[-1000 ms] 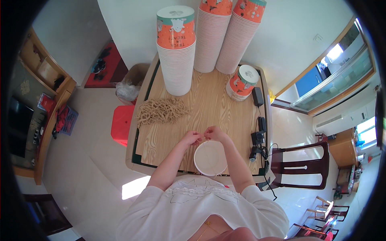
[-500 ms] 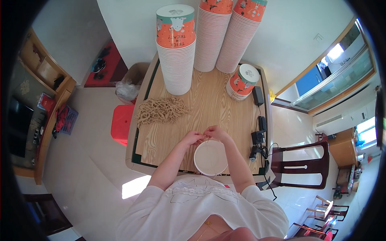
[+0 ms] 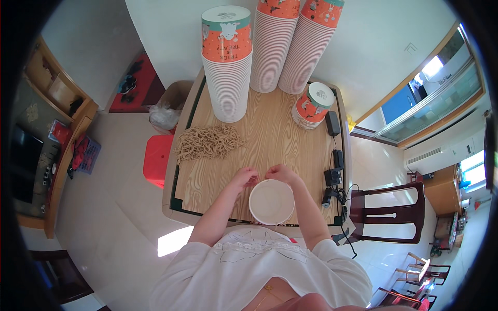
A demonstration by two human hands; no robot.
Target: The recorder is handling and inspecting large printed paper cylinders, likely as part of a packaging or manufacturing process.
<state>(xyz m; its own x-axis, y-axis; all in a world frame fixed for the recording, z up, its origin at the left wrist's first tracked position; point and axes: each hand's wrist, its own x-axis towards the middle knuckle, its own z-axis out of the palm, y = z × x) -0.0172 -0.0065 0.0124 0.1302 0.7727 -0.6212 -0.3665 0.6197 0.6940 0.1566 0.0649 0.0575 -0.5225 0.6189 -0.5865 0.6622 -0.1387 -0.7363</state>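
A round paper bucket (image 3: 272,203) with a white inside stands mouth up at the table's near edge, in front of my body. My right hand (image 3: 280,173) is closed at the far side of its rim, fingertips pinched together; what they hold is too small to make out. Just left of the rim, my left hand (image 3: 247,177) has its fingers curled in a pinch, and anything between them is hidden. A thin strand of cord shows by the bucket's near rim. Farther left lies a tangled heap of tan cords (image 3: 210,142).
Tall stacks of upside-down orange buckets (image 3: 226,78) stand at the table's far side. A short bucket stack (image 3: 313,106) sits at the far right. Black adapters and cables (image 3: 333,177) line the right edge. A red stool (image 3: 158,159) and a dark chair (image 3: 386,213) flank the table.
My hands have moved apart, the left one slightly leftward from the right. The bucket has shifted a little to the left and away from me.
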